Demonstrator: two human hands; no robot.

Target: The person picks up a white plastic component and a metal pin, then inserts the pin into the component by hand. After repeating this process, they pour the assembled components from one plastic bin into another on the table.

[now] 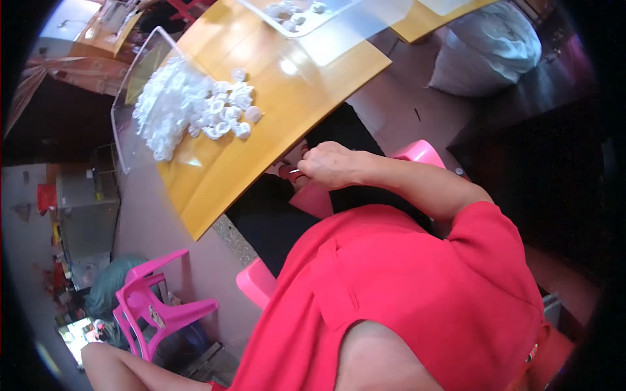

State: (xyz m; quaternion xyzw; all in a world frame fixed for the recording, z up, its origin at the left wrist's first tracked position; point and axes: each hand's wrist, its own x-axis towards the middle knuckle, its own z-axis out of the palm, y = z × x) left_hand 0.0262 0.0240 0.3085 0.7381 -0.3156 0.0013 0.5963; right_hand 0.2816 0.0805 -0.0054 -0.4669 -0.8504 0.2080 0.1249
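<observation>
My right hand (329, 163) is closed just off the near edge of the wooden table (287, 124), above my lap. A small shiny bit shows at its fingertips, too small to name; the fingers are mostly turned away. On the table lies a heap of small round white plastic pieces (225, 107), some loose, more piled against a clear plastic tray (119, 117) at the left. My left arm (137, 368) is bent at the lower left, and its hand is outside the picture.
Another clear tray (287, 29) with some white pieces stands at the table's far side. A bulging white sack (486, 52) sits at the far right. To the left is a pink plastic chair (153, 313). Pink chair arms (420, 153) flank me, beside a dark area at right.
</observation>
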